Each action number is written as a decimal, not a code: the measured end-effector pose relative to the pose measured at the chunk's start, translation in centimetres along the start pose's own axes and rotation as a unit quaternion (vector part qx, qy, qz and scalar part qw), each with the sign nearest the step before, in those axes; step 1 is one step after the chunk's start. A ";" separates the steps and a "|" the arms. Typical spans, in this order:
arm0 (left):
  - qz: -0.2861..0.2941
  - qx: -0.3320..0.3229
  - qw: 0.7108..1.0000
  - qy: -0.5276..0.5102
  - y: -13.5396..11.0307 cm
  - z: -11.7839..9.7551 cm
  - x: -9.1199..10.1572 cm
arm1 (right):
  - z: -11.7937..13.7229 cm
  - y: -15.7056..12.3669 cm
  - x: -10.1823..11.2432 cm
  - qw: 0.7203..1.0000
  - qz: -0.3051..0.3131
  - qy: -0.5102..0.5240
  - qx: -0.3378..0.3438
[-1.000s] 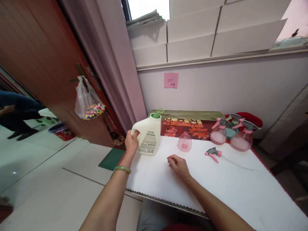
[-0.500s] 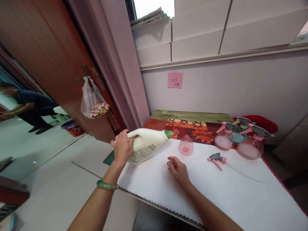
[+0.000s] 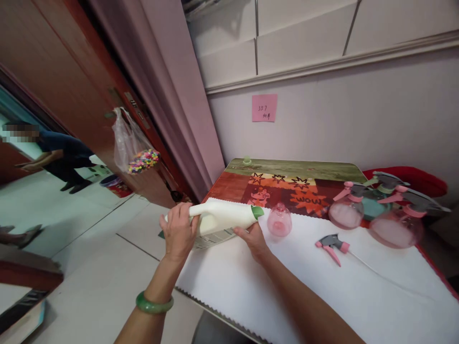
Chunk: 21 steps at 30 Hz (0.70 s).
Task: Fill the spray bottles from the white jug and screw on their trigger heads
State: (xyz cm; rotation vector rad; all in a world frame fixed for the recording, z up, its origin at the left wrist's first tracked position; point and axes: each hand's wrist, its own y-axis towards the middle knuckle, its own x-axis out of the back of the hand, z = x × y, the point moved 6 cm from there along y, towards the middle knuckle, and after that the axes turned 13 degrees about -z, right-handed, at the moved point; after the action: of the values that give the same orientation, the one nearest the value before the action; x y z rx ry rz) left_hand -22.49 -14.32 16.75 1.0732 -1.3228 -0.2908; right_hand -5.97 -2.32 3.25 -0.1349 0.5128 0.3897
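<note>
My left hand (image 3: 178, 231) is closed round the handle of a white detergent jug (image 3: 222, 220), which is tipped on its side with its green spout (image 3: 257, 212) pointing right. Under the jug's neck my right hand (image 3: 253, 237) cups it from below. Just right of the spout stands a small open pink bottle (image 3: 278, 221) on the white cloth (image 3: 322, 286). A loose pink and grey spray head (image 3: 332, 244) with its tube lies further right.
Capped pink and teal spray bottles (image 3: 346, 212) stand at the table's right back. A small green cap (image 3: 246, 161) sits at the far table edge. A bag of coloured beads (image 3: 134, 153) hangs on the door. A person stands in the doorway at left.
The jug went from upright to lying sideways with its spout near the pink bottle. My right hand rose from the cloth to support the jug's neck.
</note>
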 end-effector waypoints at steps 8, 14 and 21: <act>-0.123 0.425 0.818 -0.368 -5.4 6.8 -1.0 | -0.7 1.2 0.9 1.000 -0.022 -0.009 -0.002; 0.010 0.484 0.691 -0.537 -9.4 5.4 -6.8 | -0.4 0.8 0.8 0.999 -0.039 -0.017 -0.013; 0.026 0.468 0.691 -0.550 -7.8 4.8 -6.0 | 2.3 0.1 -0.3 0.999 -0.036 -0.003 0.018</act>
State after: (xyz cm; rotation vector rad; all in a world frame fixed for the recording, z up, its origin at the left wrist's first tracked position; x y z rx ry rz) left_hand -25.42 -16.27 6.37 1.8145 -2.7723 -0.1958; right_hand -5.26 -1.86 5.38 -0.1170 0.5071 0.3108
